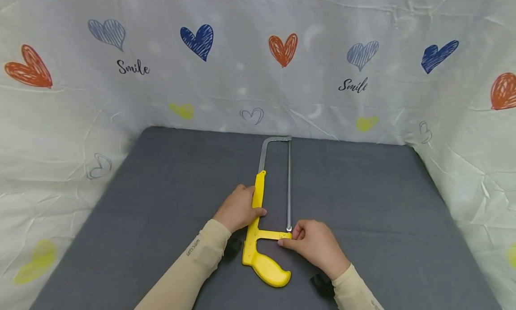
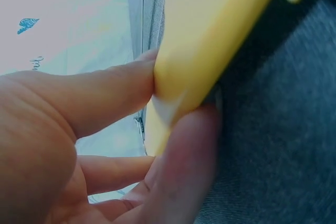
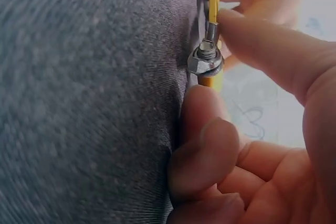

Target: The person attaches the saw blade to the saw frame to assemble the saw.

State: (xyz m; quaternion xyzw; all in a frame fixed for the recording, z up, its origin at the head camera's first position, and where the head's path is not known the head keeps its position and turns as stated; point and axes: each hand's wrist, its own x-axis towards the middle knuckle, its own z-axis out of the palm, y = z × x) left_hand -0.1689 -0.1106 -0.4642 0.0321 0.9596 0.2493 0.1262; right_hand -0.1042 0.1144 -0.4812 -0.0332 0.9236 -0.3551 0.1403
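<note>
A yellow hacksaw (image 1: 258, 234) lies over the grey cloth, its moulded handle towards me and its metal bow at the far end. Its thin blade (image 1: 289, 184) runs along the right side. My left hand (image 1: 238, 208) grips the yellow frame, thumb on one side and fingers on the other; the left wrist view shows this pinch close up. At the blade's near end, my right hand (image 1: 318, 243) pinches the tip of the crossbar with thumb and curled fingers. A bolt with a nut (image 3: 205, 65) sits between thumb and fingers in the right wrist view.
Dark grey cloth (image 1: 181, 180) covers the table. A white curtain (image 1: 242, 86) printed with hearts and "Smile" surrounds it at the back and sides. Black pieces show by both wrists, one of them a dark block (image 1: 322, 285) by the right cuff.
</note>
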